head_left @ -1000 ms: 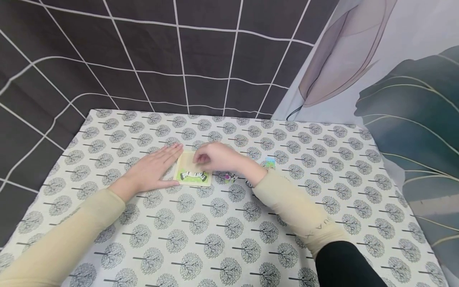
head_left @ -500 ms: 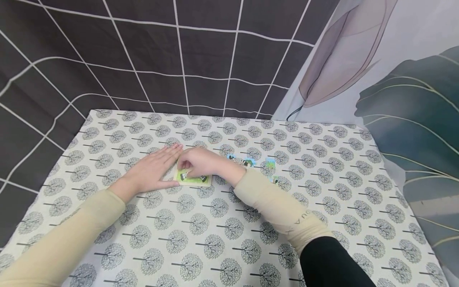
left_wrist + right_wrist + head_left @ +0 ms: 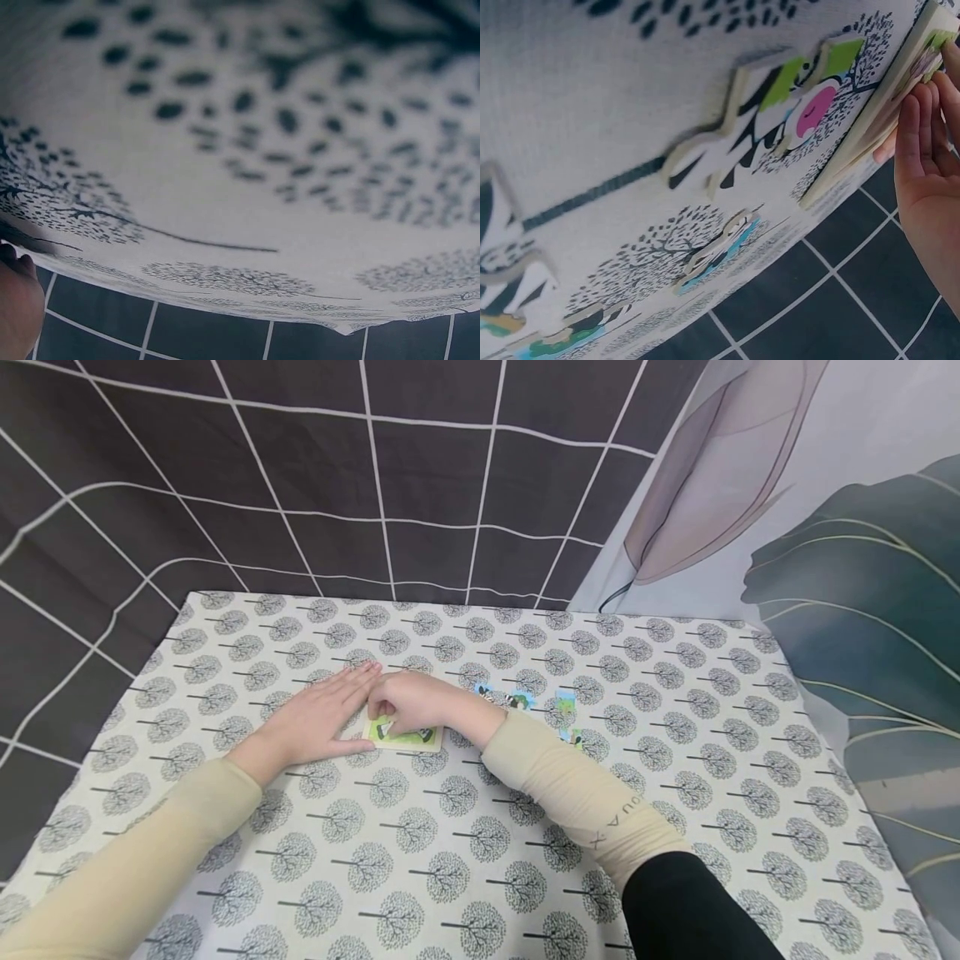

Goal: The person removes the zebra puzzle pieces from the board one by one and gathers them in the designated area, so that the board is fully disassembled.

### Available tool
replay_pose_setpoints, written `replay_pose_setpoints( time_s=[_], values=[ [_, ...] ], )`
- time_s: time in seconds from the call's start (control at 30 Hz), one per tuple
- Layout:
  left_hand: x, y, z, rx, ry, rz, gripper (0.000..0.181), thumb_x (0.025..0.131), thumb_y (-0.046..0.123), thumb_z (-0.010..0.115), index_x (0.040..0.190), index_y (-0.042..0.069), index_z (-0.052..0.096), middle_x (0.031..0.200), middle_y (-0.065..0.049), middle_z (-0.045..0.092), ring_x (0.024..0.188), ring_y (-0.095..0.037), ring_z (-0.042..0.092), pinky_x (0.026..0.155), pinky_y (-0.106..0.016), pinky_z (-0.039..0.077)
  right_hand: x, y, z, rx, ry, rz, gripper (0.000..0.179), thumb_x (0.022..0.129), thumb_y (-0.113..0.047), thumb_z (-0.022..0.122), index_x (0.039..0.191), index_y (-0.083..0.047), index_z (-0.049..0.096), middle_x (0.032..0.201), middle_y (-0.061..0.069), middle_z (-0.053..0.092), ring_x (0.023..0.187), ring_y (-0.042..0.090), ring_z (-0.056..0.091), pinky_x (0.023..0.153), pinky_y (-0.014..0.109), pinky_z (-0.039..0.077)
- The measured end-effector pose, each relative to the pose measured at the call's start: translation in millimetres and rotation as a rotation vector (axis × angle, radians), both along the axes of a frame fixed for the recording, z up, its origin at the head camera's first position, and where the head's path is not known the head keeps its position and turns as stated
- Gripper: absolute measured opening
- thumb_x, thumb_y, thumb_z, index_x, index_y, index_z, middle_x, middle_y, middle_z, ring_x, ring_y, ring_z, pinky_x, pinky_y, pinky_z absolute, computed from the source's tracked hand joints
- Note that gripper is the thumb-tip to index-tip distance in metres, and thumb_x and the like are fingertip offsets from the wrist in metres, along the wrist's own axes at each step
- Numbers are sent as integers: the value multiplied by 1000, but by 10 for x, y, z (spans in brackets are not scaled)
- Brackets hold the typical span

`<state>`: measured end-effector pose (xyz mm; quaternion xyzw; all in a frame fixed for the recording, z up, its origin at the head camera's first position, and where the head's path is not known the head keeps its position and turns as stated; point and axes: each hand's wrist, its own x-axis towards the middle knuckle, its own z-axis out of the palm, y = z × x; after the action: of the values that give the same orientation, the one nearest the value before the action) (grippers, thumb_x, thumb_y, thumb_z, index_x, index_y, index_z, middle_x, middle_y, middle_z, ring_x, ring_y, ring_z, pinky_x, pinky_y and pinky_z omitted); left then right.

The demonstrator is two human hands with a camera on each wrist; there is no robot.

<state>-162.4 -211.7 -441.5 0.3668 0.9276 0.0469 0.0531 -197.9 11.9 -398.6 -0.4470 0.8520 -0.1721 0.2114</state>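
Observation:
A small wooden puzzle tray (image 3: pixel 408 747) with a green and zebra-leg picture lies left of the table's middle. My left hand (image 3: pixel 311 714) lies flat beside it, fingers straight and thumb at its near left corner. Over the tray is my right hand (image 3: pixel 411 700), its fingers curled down. In the right wrist view its fingertips pinch a green-edged puzzle piece (image 3: pixel 934 56) inside the tray, mostly hidden by the fingers. Loose zebra pieces lie to the right, among them a pink-nosed one (image 3: pixel 817 112) near the tray's side.
More loose puzzle pieces lie farther right: a blue and green one (image 3: pixel 566 700), one with green leaves (image 3: pixel 521 700) and one nearer me (image 3: pixel 572 737). The tree-print tablecloth (image 3: pixel 420 868) covers the table. A dark gridded curtain (image 3: pixel 300 468) hangs behind it.
My right hand has moved left and down onto the tray, and has barely shifted in the last half second. The left hand has stayed in place.

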Motion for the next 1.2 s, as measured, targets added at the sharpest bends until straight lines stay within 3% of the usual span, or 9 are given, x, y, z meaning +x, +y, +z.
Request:
replay_pose_setpoints(
  time_s=[0.27, 0.67, 0.93, 1.2],
  values=[
    [4, 8, -1, 7, 6, 2, 108, 98, 70, 58, 169, -1, 16, 178, -17, 15, 165, -38, 21, 136, -52, 22, 19, -5, 0, 10, 17, 6, 35, 90, -6, 81, 124, -2, 73, 125, 8, 73, 114, 19, 68, 112, 26, 53],
    [13, 16, 25, 0, -19, 18, 109, 98, 69, 57, 169, 0, 13, 179, -15, 12, 166, -36, 18, 137, -50, 19, 70, 13, 9, 2, 95, 10, 26, 91, -8, 80, 116, -8, 74, 112, 2, 74, 104, 14, 67, 110, 27, 53],
    [11, 19, 10, -11, -10, 2, 108, 99, 70, 56, 169, 0, 13, 179, -16, 13, 165, -38, 19, 137, -50, 19, 19, 67, 10, -93, -4, -41, 20, 96, -5, 75, 115, -5, 76, 113, 6, 78, 106, 18, 72, 106, 26, 56],
    [12, 14, 16, -12, 5, 2, 107, 100, 69, 55, 169, -1, 14, 178, -17, 14, 165, -39, 21, 137, -51, 21, -32, 170, 48, -241, -167, -101, 15, 96, 1, 72, 110, -1, 77, 111, 11, 79, 102, 19, 74, 93, 14, 58]
  ],
)
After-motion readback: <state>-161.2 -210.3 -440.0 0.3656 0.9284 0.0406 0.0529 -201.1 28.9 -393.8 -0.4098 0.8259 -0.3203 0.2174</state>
